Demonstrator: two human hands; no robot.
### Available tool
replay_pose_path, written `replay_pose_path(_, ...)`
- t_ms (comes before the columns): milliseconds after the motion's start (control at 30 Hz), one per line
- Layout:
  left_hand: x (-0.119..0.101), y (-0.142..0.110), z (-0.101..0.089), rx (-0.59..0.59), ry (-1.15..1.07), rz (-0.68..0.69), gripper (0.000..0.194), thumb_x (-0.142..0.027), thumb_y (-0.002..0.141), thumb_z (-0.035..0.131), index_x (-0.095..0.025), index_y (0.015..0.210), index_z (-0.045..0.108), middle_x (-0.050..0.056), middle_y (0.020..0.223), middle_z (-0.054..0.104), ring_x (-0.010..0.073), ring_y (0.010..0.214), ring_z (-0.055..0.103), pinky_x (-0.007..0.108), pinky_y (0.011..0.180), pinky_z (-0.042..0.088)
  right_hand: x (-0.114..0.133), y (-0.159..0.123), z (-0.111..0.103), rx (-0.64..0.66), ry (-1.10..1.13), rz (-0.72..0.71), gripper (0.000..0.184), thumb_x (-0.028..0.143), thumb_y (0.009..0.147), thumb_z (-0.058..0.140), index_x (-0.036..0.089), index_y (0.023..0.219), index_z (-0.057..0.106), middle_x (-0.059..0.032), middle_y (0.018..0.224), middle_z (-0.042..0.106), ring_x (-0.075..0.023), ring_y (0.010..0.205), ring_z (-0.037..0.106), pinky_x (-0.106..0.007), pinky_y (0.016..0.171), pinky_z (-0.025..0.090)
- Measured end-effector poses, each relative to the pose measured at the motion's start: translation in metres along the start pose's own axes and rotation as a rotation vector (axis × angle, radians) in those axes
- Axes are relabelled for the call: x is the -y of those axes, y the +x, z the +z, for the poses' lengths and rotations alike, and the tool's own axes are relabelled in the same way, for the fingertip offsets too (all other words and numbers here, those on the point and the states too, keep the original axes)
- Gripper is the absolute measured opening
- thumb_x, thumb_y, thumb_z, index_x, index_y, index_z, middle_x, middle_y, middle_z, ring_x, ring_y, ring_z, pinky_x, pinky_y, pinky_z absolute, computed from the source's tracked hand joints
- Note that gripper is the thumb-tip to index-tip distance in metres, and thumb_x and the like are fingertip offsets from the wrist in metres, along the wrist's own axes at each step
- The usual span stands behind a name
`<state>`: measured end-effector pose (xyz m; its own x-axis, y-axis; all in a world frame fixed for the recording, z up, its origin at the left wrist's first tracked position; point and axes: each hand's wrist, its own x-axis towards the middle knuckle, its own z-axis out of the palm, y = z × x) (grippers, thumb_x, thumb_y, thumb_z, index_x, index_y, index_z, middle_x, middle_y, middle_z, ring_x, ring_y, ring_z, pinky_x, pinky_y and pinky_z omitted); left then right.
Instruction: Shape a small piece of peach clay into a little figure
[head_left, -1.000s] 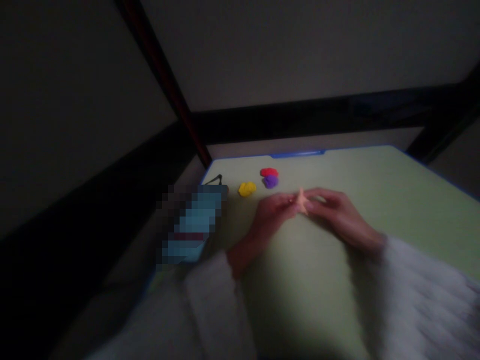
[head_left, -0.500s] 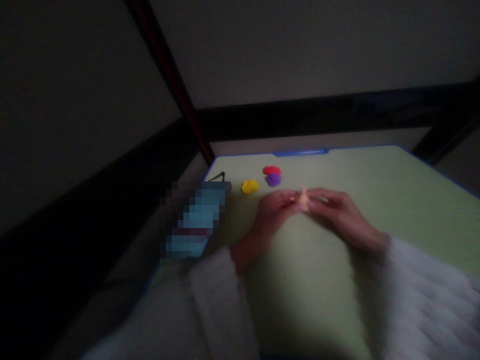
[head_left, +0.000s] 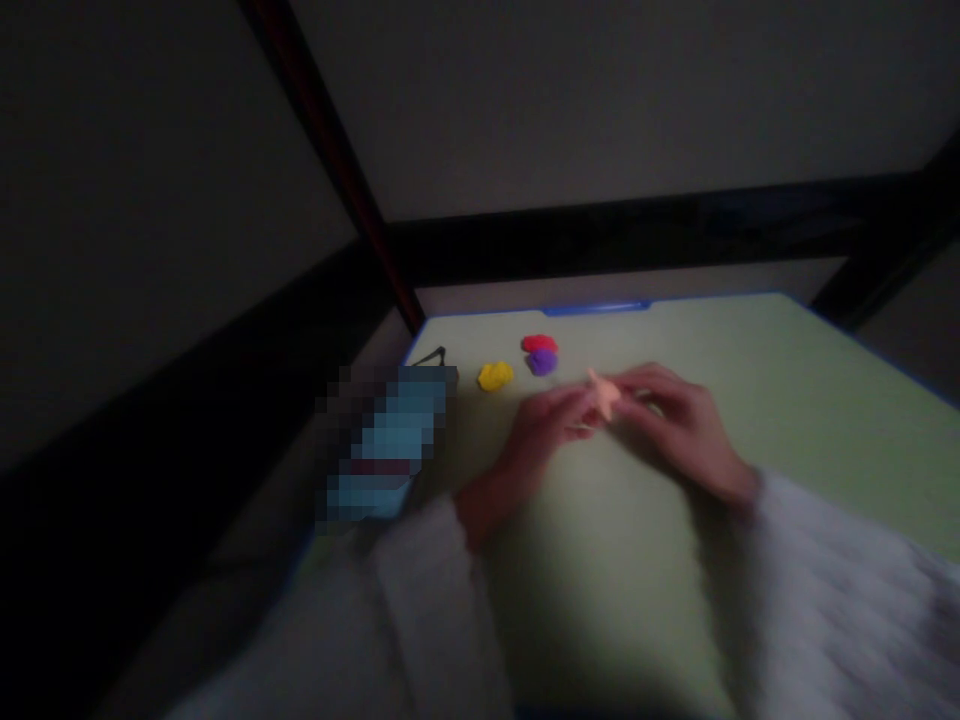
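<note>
Above the middle of the desk (head_left: 795, 400), in the head view, a star-like peach clay piece (head_left: 606, 397) is gripped by fingertips of the left hand (head_left: 538, 432) and the right hand (head_left: 684, 418). It is apparently being shaped by pinching; light, steady pressure seems called for. Toward the far left corner, a yellow lump (head_left: 496, 376), red lump (head_left: 538, 343) and purple lump (head_left: 542, 362) are set, soft-looking and rounded.

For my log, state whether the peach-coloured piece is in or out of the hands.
In: the left hand and right hand hold the peach-coloured piece between them.
</note>
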<state>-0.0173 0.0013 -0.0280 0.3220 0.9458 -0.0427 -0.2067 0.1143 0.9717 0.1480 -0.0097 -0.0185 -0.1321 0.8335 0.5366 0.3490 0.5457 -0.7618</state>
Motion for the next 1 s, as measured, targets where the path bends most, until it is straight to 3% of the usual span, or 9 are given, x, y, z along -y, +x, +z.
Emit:
replay_pose_path(167, 0.0, 0.001, -0.001, -0.097, -0.038, -0.011, 0.024, -0.032, 0.068, 0.067, -0.015, 0.085, 0.067, 0.004, 0.081, 0.066, 0.0097, 0.068, 0.058, 0.023, 0.068, 0.046, 0.005, 0.001, -0.002, 0.067, 0.08, 0.092, 0.02, 0.027, 0.078, 0.063, 0.018, 0.096, 0.069, -0.0078, 0.092, 0.066, -0.0186, 0.084, 0.061, -0.031, 0.072, 0.049)
replay_pose_path(333, -0.002, 0.001, 0.0, -0.057, -0.047, -0.011, 0.019, -0.028, 0.066, 0.069, -0.016, 0.081, 0.066, 0.003, 0.081, 0.067, 0.0101, 0.072, 0.06, 0.024, 0.071, 0.046, 0.005, 0.0, -0.002, 0.114, 0.093, 0.148, 0.023, 0.031, 0.076, 0.064, 0.017, 0.095, 0.066, -0.0064, 0.088, 0.066, -0.0186, 0.08, 0.061, -0.031, 0.068, 0.049)
replay_pose_path(500, 0.0, 0.0, 0.0, -0.005, -0.049, -0.011, 0.019, -0.026, 0.067, 0.068, -0.014, 0.082, 0.065, 0.003, 0.081, 0.066, 0.0112, 0.074, 0.06, 0.026, 0.076, 0.047, 0.007, 0.0, -0.005, 0.146, -0.076, 0.11, 0.026, 0.039, 0.082, 0.056, 0.015, 0.089, 0.064, -0.0055, 0.078, 0.064, -0.0167, 0.07, 0.057, -0.028, 0.061, 0.044)
replay_pose_path(633, 0.006, -0.001, -0.002, 0.077, 0.032, 0.025, 0.023, -0.029, 0.07, 0.067, -0.013, 0.085, 0.065, 0.004, 0.083, 0.066, 0.0128, 0.077, 0.06, 0.028, 0.078, 0.046, 0.01, -0.001, -0.005, 0.223, -0.128, 0.114, 0.027, 0.041, 0.085, 0.052, 0.016, 0.085, 0.061, -0.0048, 0.073, 0.064, -0.0179, 0.072, 0.059, -0.027, 0.062, 0.044)
replay_pose_path(1000, 0.008, -0.001, -0.006, 0.123, 0.193, 0.054, 0.026, -0.035, 0.07, 0.066, -0.013, 0.083, 0.067, 0.004, 0.081, 0.065, 0.0133, 0.076, 0.058, 0.025, 0.071, 0.043, 0.006, -0.001, -0.006, 0.286, -0.167, 0.043, 0.023, 0.038, 0.088, 0.047, 0.018, 0.08, 0.053, -0.0022, 0.069, 0.062, -0.0129, 0.058, 0.054, -0.024, 0.054, 0.041)
